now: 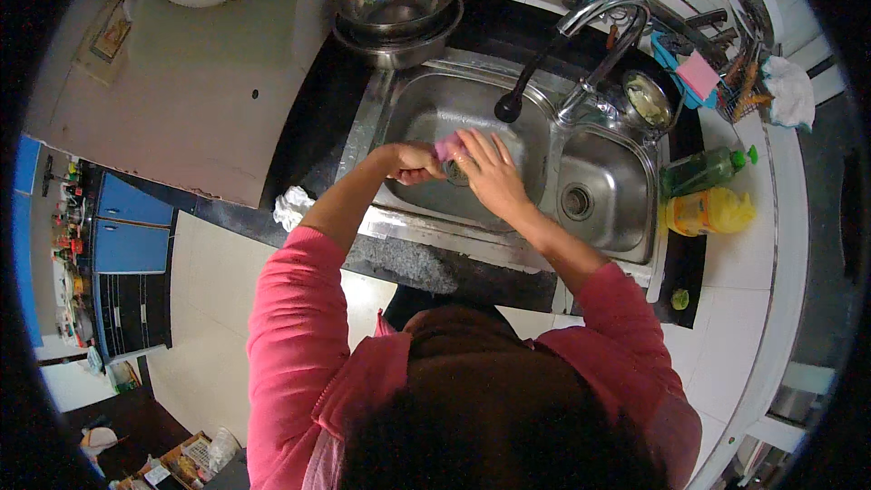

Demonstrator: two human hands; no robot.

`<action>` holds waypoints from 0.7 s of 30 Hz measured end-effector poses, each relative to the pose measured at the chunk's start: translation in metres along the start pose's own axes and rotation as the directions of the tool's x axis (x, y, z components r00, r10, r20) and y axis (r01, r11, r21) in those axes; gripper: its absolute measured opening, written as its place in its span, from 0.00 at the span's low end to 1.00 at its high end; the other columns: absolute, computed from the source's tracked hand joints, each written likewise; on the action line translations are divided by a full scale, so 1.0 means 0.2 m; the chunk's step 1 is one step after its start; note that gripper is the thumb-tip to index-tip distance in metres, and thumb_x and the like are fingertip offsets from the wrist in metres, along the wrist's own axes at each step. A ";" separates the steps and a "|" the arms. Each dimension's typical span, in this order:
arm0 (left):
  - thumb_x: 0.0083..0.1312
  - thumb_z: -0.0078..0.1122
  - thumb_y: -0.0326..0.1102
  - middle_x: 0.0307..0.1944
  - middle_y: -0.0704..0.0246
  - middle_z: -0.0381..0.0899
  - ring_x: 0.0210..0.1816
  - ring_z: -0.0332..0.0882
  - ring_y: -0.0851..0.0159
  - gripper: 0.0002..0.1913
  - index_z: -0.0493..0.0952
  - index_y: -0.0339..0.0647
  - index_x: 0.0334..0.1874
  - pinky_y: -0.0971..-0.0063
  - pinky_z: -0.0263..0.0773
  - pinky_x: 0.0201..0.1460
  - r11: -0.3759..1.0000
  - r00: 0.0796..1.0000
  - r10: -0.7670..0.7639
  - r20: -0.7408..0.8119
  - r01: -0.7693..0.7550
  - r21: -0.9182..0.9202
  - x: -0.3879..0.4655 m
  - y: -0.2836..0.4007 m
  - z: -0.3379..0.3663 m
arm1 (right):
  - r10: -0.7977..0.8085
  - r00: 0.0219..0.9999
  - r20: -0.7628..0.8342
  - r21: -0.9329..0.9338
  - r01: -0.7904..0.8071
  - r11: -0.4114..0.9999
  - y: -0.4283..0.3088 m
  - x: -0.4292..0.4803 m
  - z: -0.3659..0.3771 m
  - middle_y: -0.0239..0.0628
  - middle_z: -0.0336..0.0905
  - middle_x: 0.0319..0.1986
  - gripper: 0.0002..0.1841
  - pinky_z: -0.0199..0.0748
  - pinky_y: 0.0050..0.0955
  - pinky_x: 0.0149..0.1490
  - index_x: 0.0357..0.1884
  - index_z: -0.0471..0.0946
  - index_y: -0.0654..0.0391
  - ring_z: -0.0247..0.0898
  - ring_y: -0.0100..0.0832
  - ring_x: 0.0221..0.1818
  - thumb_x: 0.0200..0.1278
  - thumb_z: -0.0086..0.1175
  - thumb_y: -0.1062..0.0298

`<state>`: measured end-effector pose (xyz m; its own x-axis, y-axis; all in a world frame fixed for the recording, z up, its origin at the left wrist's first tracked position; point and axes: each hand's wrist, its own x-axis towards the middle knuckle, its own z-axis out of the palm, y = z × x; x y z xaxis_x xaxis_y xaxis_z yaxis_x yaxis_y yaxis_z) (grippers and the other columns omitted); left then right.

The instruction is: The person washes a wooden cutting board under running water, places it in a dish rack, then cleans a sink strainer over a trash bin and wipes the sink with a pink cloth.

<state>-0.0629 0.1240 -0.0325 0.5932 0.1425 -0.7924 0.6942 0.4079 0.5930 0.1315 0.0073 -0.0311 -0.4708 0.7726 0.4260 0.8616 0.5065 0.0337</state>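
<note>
Both of my hands are over the large basin of a stainless steel double sink (435, 218). A small pink cloth or sponge (448, 148) is between them, pinched at the thumb side of my right hand (493, 180), whose other fingers stretch out straight. My left hand (416, 163) is curled beside the pink piece, knuckles inward; whether anything is in its grasp is hidden. Beneath the hands, the basin's drain (457, 171) partly shows. A black spray hose head (508, 107) hangs from the chrome faucet (612, 7) above the basin.
Stacked metal bowls (398, 13) stand behind the sink's left side. The smaller basin (602, 177) is at right, beside a green bottle (701, 172) and a yellow bottle (711, 211). A metal bowl (646, 101) sits behind it. A crumpled white cloth (292, 207) lies at the left counter edge.
</note>
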 end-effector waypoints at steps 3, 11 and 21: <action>0.60 0.63 0.45 0.10 0.82 0.54 0.11 0.47 0.80 0.24 0.57 0.53 0.14 0.83 0.40 0.12 0.997 0.881 0.079 0.467 -0.064 -0.049 -0.05 0.13 0.10 | -0.132 0.986 -0.099 -0.038 0.129 0.991 0.05 0.15 -0.07 0.39 0.72 0.47 0.20 0.73 0.36 0.48 0.48 0.72 0.45 0.68 0.36 0.54 0.49 0.54 0.64; 0.57 0.58 0.41 0.24 0.64 0.80 0.22 0.78 0.60 0.10 0.76 0.41 0.29 0.65 0.71 0.22 0.635 0.671 0.503 -0.545 0.140 0.759 -0.02 0.25 0.22 | 0.190 0.948 0.255 -0.111 -0.166 0.980 0.08 0.34 -0.01 0.42 0.81 0.26 0.08 0.76 0.37 0.29 0.32 0.78 0.55 0.80 0.41 0.25 0.48 0.55 0.68; 0.59 0.51 0.38 0.18 0.65 0.79 0.20 0.80 0.57 0.07 0.68 0.46 0.37 0.62 0.72 0.18 0.031 0.374 0.912 -0.167 0.344 0.939 -0.03 0.25 0.21 | 0.542 0.696 0.472 0.475 -0.718 0.508 0.01 0.29 0.02 0.48 0.80 0.30 0.11 0.72 0.40 0.38 0.31 0.80 0.62 0.77 0.45 0.35 0.50 0.56 0.64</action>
<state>-0.0149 0.1066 0.0084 0.7871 0.5760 0.2206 0.6079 -0.7849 -0.1199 0.1057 0.0538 -0.0101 0.0499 0.9925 -0.1120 0.6859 -0.1155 -0.7185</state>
